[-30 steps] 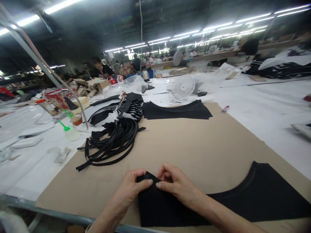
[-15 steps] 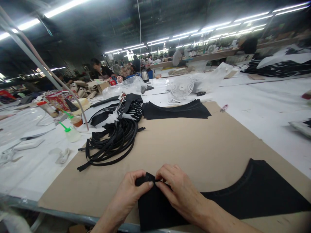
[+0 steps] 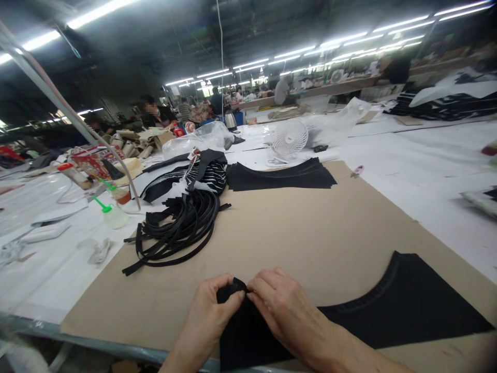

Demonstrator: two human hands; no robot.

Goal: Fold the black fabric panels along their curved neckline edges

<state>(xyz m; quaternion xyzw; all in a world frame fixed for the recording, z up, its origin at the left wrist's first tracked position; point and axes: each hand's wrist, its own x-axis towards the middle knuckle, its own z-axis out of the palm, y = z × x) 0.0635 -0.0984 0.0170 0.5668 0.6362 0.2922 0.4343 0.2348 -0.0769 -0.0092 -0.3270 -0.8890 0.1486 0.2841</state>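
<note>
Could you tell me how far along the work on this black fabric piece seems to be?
Seemingly done: a stack of black pieces lies flat at the far edge of the brown board. In hand: the left hand and right hand pinch one corner of the black fabric piece at the near edge. Left, seemingly: the bundle of black strips lies untouched farther left.

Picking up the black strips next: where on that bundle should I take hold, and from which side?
Probably the curved near bend of the black strips, where they lie stacked together; come from the near right, over the brown board. The left ends splay loose.
</note>
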